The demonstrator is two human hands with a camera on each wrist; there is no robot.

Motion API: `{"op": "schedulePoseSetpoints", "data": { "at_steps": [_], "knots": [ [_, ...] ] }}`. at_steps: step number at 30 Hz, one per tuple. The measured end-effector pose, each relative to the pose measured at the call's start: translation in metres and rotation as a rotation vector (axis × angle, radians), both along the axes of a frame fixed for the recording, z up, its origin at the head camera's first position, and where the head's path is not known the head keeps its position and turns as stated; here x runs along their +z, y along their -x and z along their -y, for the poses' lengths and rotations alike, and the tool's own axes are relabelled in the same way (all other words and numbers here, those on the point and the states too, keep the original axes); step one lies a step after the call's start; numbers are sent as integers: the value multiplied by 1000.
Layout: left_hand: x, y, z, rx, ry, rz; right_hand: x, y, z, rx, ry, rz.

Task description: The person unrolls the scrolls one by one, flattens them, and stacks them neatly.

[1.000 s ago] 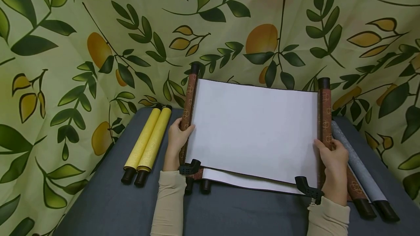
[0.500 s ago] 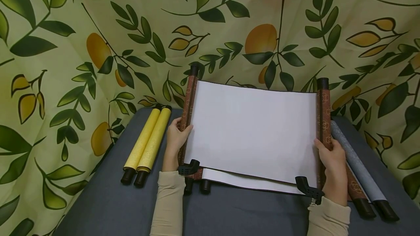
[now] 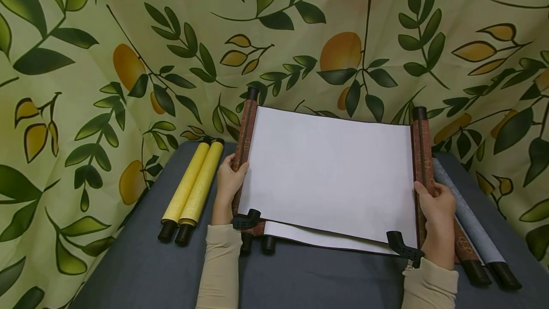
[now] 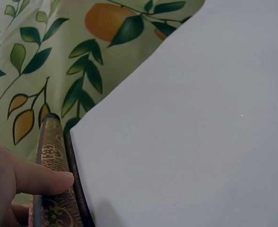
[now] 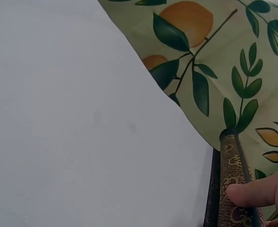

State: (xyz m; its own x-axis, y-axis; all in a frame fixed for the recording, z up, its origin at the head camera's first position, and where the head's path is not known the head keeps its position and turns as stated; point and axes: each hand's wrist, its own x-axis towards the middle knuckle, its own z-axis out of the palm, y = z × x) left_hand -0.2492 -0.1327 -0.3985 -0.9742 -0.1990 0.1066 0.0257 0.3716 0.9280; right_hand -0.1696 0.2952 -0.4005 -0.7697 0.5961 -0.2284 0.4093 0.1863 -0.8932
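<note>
A partly unrolled scroll [image 3: 330, 175] with a white back and brown patterned rollers is held up, tilted, between both hands. My left hand [image 3: 228, 180] grips its left roller [image 4: 56, 156], thumb over the front. On the other side my right hand [image 3: 436, 204] grips the right roller [image 5: 233, 165], its thumb across the patterned cloth. Both rollers end in dark caps. Beneath the raised sheet lies another white sheet [image 3: 317, 241], mostly covered, with dark roller ends [image 3: 268, 244] at its left. The fingers behind the rollers are largely hidden.
Two yellow rolled scrolls [image 3: 193, 185] lie side by side on the grey-covered table [image 3: 141, 252] at the left. At the right lie a grey-blue roll [image 3: 472, 218] and a brown roll [image 3: 465, 244]. A leaf-patterned cloth [image 3: 291, 37] hangs around the table.
The scroll's top edge has dipped slightly, most at the right roller, which has turned a little in the right hand. The left hand has shifted slightly left. The other scrolls have stayed put.
</note>
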Motion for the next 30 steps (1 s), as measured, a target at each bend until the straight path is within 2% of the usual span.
{"op": "schedulePoseSetpoints", "data": {
  "at_steps": [6,13,20,24,30],
  "knots": [
    [1,0,2,2,-1,-7,1,-2,-3,97,-68,21],
    [-2,1,4,28,33,-35,0,-5,-7,127,-117,40],
    [-5,0,6,61,63,-73,-5,-3,-7,116,-146,22],
    [-6,1,7,54,37,-70,-9,0,-6,82,-156,37],
    [-11,2,11,45,-3,-56,-17,3,-7,36,-189,3]
  ]
}}
